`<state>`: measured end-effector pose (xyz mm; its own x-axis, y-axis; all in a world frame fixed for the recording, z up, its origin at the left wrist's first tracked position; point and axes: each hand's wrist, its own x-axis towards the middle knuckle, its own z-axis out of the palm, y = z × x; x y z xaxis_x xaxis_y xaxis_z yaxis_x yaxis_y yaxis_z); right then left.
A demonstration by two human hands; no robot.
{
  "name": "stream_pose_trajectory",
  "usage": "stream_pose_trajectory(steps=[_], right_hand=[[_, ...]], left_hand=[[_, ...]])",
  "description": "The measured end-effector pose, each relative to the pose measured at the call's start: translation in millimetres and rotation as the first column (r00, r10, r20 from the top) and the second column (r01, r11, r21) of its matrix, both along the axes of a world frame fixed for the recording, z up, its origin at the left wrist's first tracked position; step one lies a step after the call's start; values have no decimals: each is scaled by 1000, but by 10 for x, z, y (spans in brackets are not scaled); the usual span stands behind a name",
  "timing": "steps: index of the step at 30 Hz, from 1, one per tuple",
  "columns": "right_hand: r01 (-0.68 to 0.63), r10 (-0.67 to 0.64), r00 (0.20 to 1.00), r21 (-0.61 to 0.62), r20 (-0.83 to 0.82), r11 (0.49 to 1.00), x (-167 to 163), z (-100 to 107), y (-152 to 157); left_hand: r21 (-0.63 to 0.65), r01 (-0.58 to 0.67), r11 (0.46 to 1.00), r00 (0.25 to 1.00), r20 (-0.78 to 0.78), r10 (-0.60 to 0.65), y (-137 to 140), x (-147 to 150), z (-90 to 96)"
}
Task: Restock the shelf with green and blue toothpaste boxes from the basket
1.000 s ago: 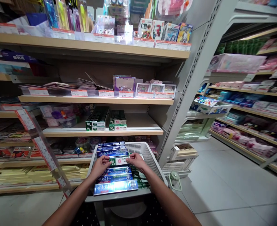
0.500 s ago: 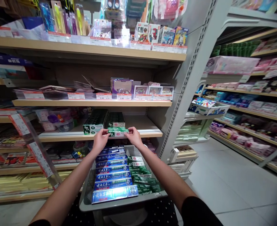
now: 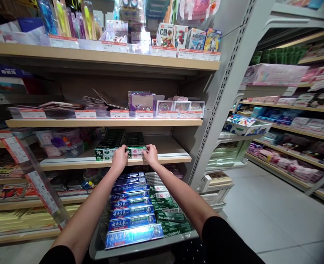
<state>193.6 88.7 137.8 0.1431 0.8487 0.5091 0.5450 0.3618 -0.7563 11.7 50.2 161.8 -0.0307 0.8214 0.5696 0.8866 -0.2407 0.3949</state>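
My left hand (image 3: 120, 160) and my right hand (image 3: 151, 155) are at the two ends of green and white toothpaste boxes (image 3: 136, 151), fingers closed on them at the front of a row on the lower shelf. Just left of my left hand is another row of green toothpaste boxes (image 3: 106, 152). Below my arms a grey basket (image 3: 131, 251) holds blue toothpaste boxes (image 3: 134, 222) on its left side and green Doc.Golden toothpaste boxes (image 3: 168, 216) on its right. My fingertips are partly hidden at the box ends.
A wooden shelf edge (image 3: 106, 123) with price tags runs above my hands. To the right stands a slotted grey upright (image 3: 219, 95). Clear plastic tubs (image 3: 71, 146) sit left of the boxes, and a slanted price strip (image 3: 37, 179) stands at the lower left.
Both hands have carried the green toothpaste boxes forward from in front of the row to its front on the shelf. The boxes now line up with the row.
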Motion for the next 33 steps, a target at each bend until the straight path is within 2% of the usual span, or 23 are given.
stream_pose_trajectory(steps=[10, 18, 27, 33], right_hand=[[-7, 6, 999, -11, -36, 1000, -45, -38, 121], [35, -35, 999, -44, 2, 998, -41, -31, 227], [92, -90, 995, -73, 31, 993, -47, -23, 270], [13, -14, 1000, -40, -15, 999, 13, 15, 192]], left_hand=[[-9, -25, 1000, 999, 40, 25, 113, 67, -37], [-54, -92, 994, 996, -3, 92, 223, 128, -13], [-49, -89, 995, 996, -8, 89, 294, 151, -23], [-63, -49, 997, 998, -31, 47, 198, 131, 14]])
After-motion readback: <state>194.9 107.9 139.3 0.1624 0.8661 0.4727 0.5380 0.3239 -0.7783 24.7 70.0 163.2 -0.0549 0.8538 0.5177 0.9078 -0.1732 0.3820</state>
